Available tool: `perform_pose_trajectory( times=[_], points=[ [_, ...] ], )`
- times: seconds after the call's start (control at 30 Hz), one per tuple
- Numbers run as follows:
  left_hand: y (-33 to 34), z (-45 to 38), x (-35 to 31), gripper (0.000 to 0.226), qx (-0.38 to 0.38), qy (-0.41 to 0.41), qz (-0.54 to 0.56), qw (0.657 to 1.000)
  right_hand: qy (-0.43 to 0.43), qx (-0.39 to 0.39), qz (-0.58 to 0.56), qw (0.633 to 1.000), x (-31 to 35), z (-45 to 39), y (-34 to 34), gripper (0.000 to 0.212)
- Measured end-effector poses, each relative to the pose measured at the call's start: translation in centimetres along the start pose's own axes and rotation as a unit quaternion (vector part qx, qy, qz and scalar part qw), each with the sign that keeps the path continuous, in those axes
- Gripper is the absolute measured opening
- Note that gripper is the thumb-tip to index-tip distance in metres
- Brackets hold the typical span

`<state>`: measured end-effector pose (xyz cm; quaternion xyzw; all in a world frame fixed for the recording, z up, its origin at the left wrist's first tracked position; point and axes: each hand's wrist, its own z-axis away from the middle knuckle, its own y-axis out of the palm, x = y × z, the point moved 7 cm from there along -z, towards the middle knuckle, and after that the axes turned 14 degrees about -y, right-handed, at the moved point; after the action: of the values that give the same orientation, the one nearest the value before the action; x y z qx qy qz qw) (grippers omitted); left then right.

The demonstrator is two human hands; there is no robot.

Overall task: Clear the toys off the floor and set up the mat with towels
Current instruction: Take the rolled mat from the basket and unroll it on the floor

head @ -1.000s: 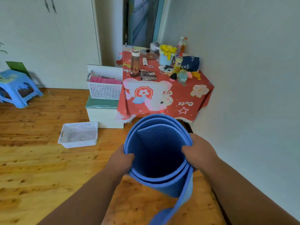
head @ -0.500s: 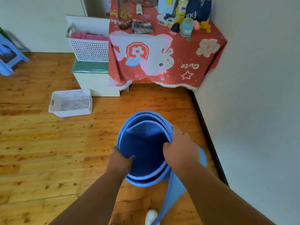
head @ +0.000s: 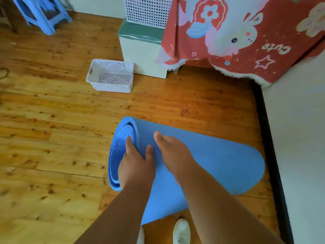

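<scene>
Both hands on the rolled blue mat, which lies on the wooden floor.

The left hand grips the roll's open end, fingers inside and thumb outside; the right hand rests just beside it, flat on top, and the mat stretches away to its right.
</scene>
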<state>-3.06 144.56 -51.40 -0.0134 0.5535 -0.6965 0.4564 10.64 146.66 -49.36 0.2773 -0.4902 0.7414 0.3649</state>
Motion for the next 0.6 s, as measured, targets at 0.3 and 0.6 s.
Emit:
perform_pose_trajectory(
  times=[0.3,0.6],
  points=[
    [8.1,-8.2,9.0,0.050,0.005,-0.026,-0.042,0.999,-0.090,0.093,0.277,0.952,-13.7,1.2,8.4,0.073],
    [17.0,-15.4,16.8,0.043,0.020,0.005,-0.048,0.999,-0.146,0.108,0.410,0.894,-26.4,-1.4,13.2,0.086]
  ],
)
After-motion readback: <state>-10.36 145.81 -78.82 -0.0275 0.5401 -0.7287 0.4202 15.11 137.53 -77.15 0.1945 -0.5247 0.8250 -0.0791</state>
